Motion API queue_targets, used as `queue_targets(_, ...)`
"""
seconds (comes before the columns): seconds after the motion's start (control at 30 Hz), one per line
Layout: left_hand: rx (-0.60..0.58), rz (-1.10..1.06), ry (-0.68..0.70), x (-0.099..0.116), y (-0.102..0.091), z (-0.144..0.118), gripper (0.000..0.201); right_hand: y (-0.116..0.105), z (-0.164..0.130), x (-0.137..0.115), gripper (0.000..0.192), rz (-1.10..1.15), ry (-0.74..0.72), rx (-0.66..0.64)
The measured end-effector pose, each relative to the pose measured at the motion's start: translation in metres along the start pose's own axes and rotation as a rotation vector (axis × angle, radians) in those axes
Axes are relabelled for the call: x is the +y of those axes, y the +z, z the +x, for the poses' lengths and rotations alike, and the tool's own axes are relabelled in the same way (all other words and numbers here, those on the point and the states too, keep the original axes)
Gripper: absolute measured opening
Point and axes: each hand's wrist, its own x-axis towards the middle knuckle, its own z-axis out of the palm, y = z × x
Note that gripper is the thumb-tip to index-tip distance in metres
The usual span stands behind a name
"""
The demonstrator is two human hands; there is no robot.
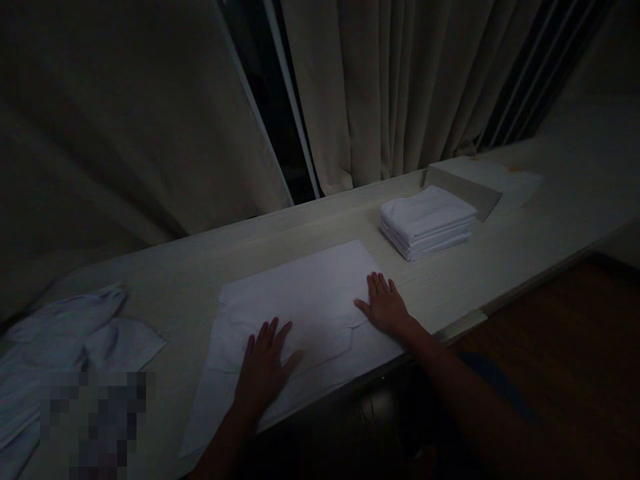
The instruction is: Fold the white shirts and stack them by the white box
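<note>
A white cloth [305,293] lies spread flat on the long pale counter [190,267], partly folded, with its near edge hanging over the front. My left hand [263,370] rests palm down on the near left part of the cloth, fingers apart. My right hand [385,307] presses flat on the cloth's right edge, fingers together. Neither hand holds anything.
A neat stack of folded white cloths [427,220] sits to the right, with a flat box or card [480,183] behind it. Crumpled white cloths [70,333] lie at the far left. Curtains [390,87] hang behind the counter. Dark wooden floor [575,333] lies at the right.
</note>
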Motion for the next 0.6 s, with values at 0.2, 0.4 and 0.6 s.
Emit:
queue_targets(0.2, -0.011, 0.017, 0.002, -0.003, -0.002, -0.001, 0.066, -0.003, 0.003, 0.004, 0.087, -0.055, -0.041, 0.028)
queue_targets(0.4, 0.094, 0.092, -0.046, -0.016, -0.020, -0.039, 0.063, -0.027, -0.013, -0.025, 0.068, -0.061, -0.298, 0.143)
queue_targets(0.6, -0.019, 0.154, -0.238, -0.051, -0.018, -0.091, 0.062, -0.007, -0.050, -0.044, 0.063, -0.021, -0.473, -0.018)
